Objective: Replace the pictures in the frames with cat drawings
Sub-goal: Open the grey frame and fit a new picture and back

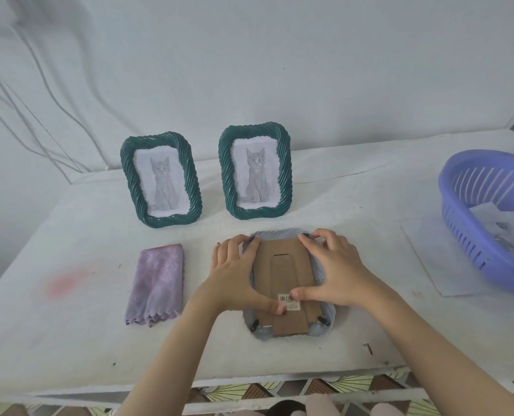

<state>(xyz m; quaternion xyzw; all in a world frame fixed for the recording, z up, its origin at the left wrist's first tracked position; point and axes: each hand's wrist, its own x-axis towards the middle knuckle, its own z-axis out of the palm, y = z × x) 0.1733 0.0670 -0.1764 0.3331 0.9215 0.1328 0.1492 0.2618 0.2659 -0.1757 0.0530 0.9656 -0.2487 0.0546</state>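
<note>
While the grey frame (329, 321) lies face-down on the table (69, 325), L hand (237, 274) & R hand (335, 271) curl round its cardboard back (282, 265), fingertips at top clips (305, 234); light, stiff, glass prob. fragile, so grip by edges.

Soft even daylight, faint shadows, slight haze, wide-angle bending at edges

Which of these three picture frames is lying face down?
The grey frame, held flat by the left hand and right hand, cardboard back up; both green frames stand upright showing cat drawings.
</note>
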